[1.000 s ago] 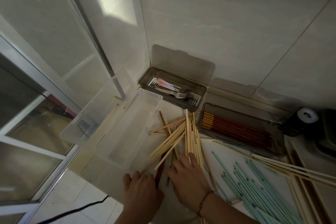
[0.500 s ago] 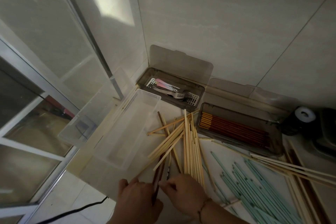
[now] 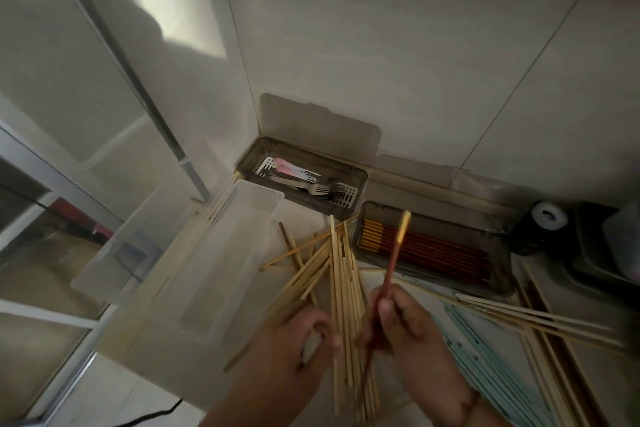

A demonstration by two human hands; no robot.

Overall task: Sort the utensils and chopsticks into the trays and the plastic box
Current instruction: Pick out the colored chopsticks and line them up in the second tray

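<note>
A slender dark-red wooden chopstick with a yellow tip, judged light, stiff and slippery, is pinched low by the right hand, the left hand loosely curled, seemingly empty.

Probably a home kitchen: tiled wall, cutlery trays.

Pale white counter: clear plastic box left, two smoky-brown trays far, loose pale bamboo chopsticks centre, mint-green chopsticks right.
</note>
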